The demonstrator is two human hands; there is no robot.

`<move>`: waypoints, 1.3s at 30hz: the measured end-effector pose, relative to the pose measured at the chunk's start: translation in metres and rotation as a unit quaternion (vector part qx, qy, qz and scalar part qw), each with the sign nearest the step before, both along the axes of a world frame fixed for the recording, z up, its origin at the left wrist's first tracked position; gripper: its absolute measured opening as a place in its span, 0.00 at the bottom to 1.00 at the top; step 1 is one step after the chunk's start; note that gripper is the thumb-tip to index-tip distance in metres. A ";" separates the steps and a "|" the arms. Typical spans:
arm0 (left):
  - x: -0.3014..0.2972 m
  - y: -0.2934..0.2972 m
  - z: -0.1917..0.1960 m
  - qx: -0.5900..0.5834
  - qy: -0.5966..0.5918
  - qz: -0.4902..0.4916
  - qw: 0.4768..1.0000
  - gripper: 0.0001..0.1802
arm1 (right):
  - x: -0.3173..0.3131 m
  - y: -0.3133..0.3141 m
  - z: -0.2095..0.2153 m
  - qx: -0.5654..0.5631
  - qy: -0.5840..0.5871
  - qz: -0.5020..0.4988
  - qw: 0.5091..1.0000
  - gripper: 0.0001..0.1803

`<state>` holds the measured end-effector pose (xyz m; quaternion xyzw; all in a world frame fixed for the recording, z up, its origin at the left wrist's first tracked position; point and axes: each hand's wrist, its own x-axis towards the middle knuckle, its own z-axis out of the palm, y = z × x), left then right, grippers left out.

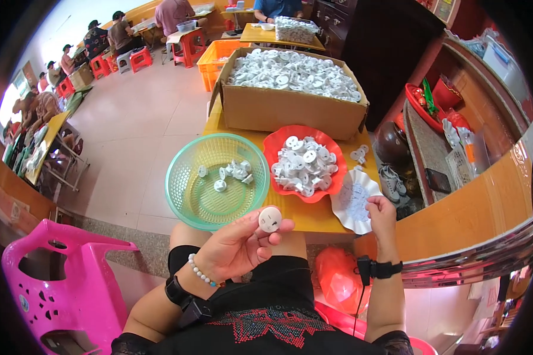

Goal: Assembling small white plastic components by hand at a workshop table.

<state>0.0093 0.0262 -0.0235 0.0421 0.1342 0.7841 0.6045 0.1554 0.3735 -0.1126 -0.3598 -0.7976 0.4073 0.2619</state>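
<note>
My left hand (251,239) is raised over my lap, its thumb and fingers closed around a round white plastic socket piece (270,219) with small dark slots in its face. At the right, my right hand (382,214) has its fingertips pinched together at the edge of a white scalloped dish (364,225) of tiny pieces; whatever is between them is too small to make out. A red scalloped bowl (273,188) heaped with similar white pieces stands beside the dish. Left of it, a green mesh basket (177,198) holds several more.
Behind the bowls, a large cardboard box (290,109) brims with white pieces on the yellow table (296,216). A few loose pieces (359,155) lie right of the red bowl. A pink chair (71,278) is at my left, a stone ledge (423,154) at my right. Other people sit working farther back.
</note>
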 end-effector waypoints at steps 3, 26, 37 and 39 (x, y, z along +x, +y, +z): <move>0.001 0.000 -0.004 0.036 -0.013 0.010 0.999 0.17 | -0.004 -0.029 0.034 -0.163 0.111 0.034 0.980 0.09; 0.009 0.002 -0.004 0.039 0.088 0.001 0.995 0.17 | -0.038 -0.178 0.140 -0.373 0.190 0.257 0.871 0.11; 0.013 0.000 0.002 0.007 0.085 0.017 0.996 0.19 | -0.030 -0.181 0.151 -0.265 0.220 0.241 0.907 0.06; 0.012 -0.001 0.000 0.013 0.086 0.016 0.996 0.19 | -0.029 -0.181 0.151 -0.298 0.243 0.241 0.891 0.06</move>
